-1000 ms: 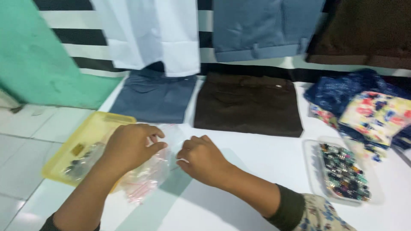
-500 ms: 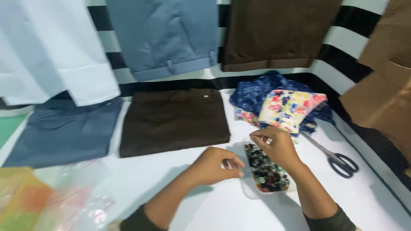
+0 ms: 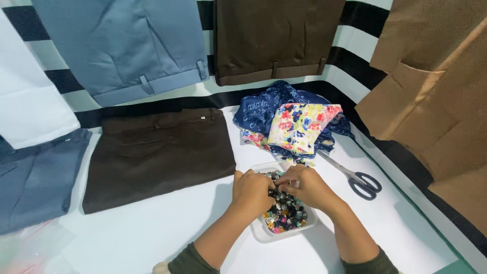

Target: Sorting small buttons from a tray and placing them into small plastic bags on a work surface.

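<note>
Head view. Clear plastic tray (image 3: 309,223) of mixed coloured buttons (image 3: 286,213) sits on the white table (image 3: 152,233), near the front edge, right of centre. Both hands are in the tray, backs up, side by side. Left hand (image 3: 252,193): fingers curled down into the buttons at the tray's far left part; fingertips hidden, so I cannot tell whether anything is pinched. Right hand (image 3: 307,186): fingers bent over the far right part of the tray, thumb and forefinger drawn together at a small light piece; what it is, too small to tell. The hands cover most of the tray's far half.

Surroundings: folded dark brown trousers (image 3: 157,155) lie flat to the left of the tray, apart from it. Heap of blue and floral cloth (image 3: 294,124) just behind the tray. Scissors (image 3: 355,177) lie to the right of the right hand, blades pointing toward the cloth. Blue-grey trousers (image 3: 35,177) at far left. Hanging on the striped wall: light blue trousers (image 3: 132,45), brown trousers (image 3: 274,38), tan cloth (image 3: 436,101) at right.
</note>
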